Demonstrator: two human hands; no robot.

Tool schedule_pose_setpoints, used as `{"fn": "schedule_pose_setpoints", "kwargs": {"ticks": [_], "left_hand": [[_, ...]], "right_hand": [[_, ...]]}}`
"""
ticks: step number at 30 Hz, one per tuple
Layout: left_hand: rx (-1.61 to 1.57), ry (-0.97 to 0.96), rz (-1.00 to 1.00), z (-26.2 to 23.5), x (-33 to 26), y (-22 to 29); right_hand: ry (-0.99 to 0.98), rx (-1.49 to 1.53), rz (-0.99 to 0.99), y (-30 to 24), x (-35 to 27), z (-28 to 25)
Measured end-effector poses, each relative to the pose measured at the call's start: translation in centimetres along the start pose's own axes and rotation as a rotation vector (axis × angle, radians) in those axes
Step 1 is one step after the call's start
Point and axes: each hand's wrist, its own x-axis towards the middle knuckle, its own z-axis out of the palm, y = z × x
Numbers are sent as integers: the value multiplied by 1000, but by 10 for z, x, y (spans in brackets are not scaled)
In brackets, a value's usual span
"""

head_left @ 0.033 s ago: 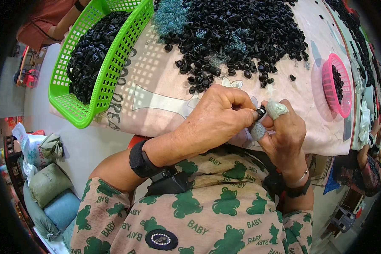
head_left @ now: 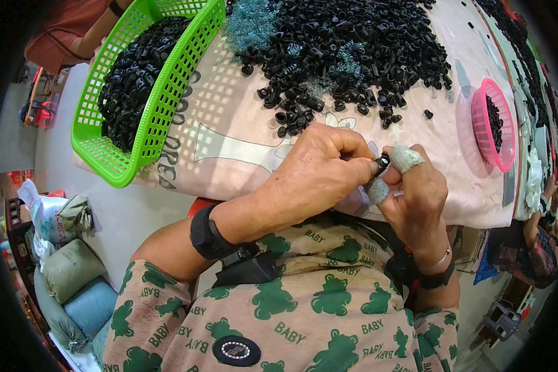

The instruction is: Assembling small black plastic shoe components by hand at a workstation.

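Note:
My left hand pinches a small black plastic cord lock between thumb and forefinger. Against its other side my right hand is closed, with fingers curled round it; part of this grip is hidden. Pale wrapping covers the right thumb and one right finger. Beyond both hands spreads a heap of loose black cord lock parts. Thin metal springs lie bunched at its left side, and more are scattered among the black pieces.
A green plastic basket full of black pieces stands at the left. On the right is a pink basket with some black pieces. Pale patterned cloth covers the table. Another person's arm shows top left; stuffed sacks lie below.
The black cord lock has turned slightly between my fingertips. Both hands stay in almost the same place.

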Motion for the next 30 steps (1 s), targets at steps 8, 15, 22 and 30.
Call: {"fn": "schedule_pose_setpoints", "kwargs": {"ticks": [8,15,22,30], "left_hand": [[-11,51,9,1,1,-1],[50,83,121,4,3,-5],[-331,-101,-53,-8,1,5],[-935,-364,-258,0,0,1]], "right_hand": [[51,-31,-11,-2,6,1],[38,-38,-19,-1,7,2],[137,147,74,-5,5,2],[216,273,-33,-6,7,0]]}}
